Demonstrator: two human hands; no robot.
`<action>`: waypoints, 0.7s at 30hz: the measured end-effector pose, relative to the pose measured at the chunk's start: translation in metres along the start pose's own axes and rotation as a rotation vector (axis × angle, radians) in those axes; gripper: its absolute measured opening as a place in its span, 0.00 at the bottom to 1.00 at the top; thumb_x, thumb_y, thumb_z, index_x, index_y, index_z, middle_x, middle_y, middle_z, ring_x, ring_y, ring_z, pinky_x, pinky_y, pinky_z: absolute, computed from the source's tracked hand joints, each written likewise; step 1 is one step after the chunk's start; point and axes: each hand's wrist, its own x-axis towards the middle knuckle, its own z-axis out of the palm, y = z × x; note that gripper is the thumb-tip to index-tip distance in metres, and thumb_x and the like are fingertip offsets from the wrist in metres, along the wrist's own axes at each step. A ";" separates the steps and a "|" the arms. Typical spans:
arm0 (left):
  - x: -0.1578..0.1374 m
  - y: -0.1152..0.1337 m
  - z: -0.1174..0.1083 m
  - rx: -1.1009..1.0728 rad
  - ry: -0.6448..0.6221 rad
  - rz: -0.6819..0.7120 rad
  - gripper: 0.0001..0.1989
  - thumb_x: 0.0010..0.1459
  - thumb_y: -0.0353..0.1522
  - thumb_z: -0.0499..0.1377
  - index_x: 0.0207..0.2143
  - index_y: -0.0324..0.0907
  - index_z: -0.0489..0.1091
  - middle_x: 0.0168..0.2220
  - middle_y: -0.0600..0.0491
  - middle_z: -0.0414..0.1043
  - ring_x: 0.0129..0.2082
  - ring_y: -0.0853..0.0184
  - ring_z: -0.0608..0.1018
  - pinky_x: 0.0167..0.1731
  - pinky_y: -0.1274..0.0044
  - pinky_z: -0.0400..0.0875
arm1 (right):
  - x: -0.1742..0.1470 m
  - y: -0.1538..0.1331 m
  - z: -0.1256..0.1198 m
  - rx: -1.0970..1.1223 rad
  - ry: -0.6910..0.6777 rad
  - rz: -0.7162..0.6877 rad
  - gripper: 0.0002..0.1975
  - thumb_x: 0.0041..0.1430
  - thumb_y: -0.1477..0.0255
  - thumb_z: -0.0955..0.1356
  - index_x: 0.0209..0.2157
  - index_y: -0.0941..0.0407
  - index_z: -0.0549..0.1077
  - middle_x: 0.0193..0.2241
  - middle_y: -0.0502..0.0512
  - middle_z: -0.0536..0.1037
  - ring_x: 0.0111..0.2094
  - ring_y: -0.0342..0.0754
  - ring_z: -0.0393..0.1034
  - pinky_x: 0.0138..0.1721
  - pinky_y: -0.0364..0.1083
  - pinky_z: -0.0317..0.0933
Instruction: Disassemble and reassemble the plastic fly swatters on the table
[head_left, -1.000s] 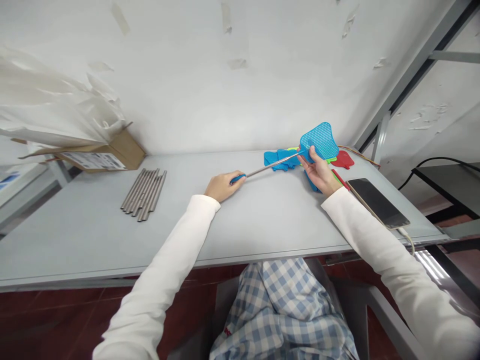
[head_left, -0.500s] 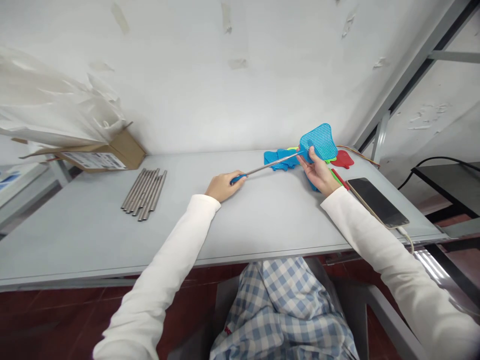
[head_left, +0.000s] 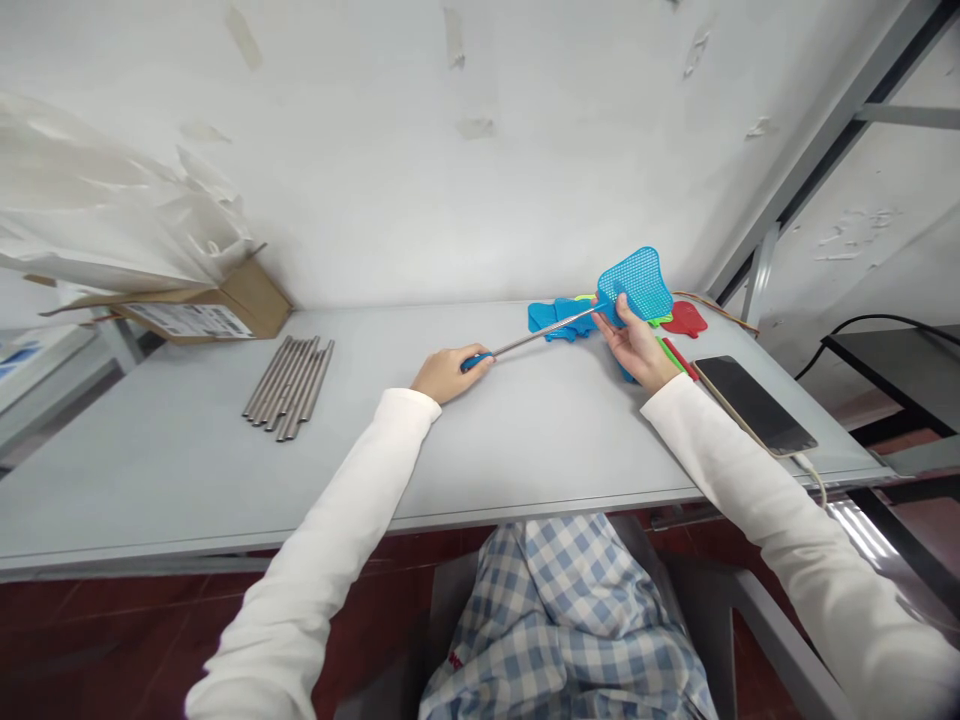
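Between my two hands, a fly swatter point(head_left: 546, 329) with a thin metal rod is held above the table. My left hand point(head_left: 448, 374) is wrapped round its blue grip at the near end. At the far end my right hand point(head_left: 634, 345) pinches the base of the blue mesh head point(head_left: 637, 282) between thumb and fingers. Behind the rod lie loose blue swatter heads point(head_left: 556, 318). A red swatter head point(head_left: 685, 319) rests to the right, with a bit of green showing beside it. Green and red grips point(head_left: 679, 357) lie partly hidden by my right hand.
Several metal tubes point(head_left: 289, 388) lie side by side on the left of the grey table point(head_left: 375, 450). Behind them stands an open cardboard box point(head_left: 240, 300) with white plastic sheeting. A phone point(head_left: 754, 405) with a charging cable lies near the right end. A wall backs the table.
Almost nothing differs. The mesh head has shifted very slightly left, and both hands keep their hold on the swatter.
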 end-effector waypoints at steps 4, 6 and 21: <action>-0.001 0.001 0.000 -0.022 -0.013 0.008 0.21 0.61 0.48 0.50 0.42 0.49 0.77 0.36 0.53 0.80 0.35 0.62 0.78 0.36 0.75 0.66 | -0.004 -0.002 0.003 -0.030 -0.021 0.000 0.19 0.50 0.56 0.75 0.42 0.46 0.75 0.48 0.47 0.80 0.58 0.49 0.69 0.59 0.53 0.69; -0.001 0.002 0.002 -0.047 -0.022 0.008 0.21 0.61 0.48 0.50 0.42 0.49 0.77 0.38 0.52 0.80 0.37 0.62 0.78 0.38 0.75 0.67 | -0.006 -0.002 0.005 -0.041 -0.026 -0.013 0.19 0.51 0.56 0.75 0.44 0.46 0.75 0.49 0.47 0.80 0.58 0.49 0.69 0.59 0.54 0.68; -0.005 0.030 0.014 -0.311 0.001 0.076 0.23 0.64 0.46 0.49 0.43 0.41 0.77 0.26 0.54 0.75 0.27 0.68 0.72 0.33 0.77 0.65 | -0.022 0.010 0.024 0.002 -0.066 0.030 0.14 0.49 0.61 0.76 0.36 0.48 0.75 0.44 0.47 0.81 0.56 0.51 0.71 0.55 0.54 0.71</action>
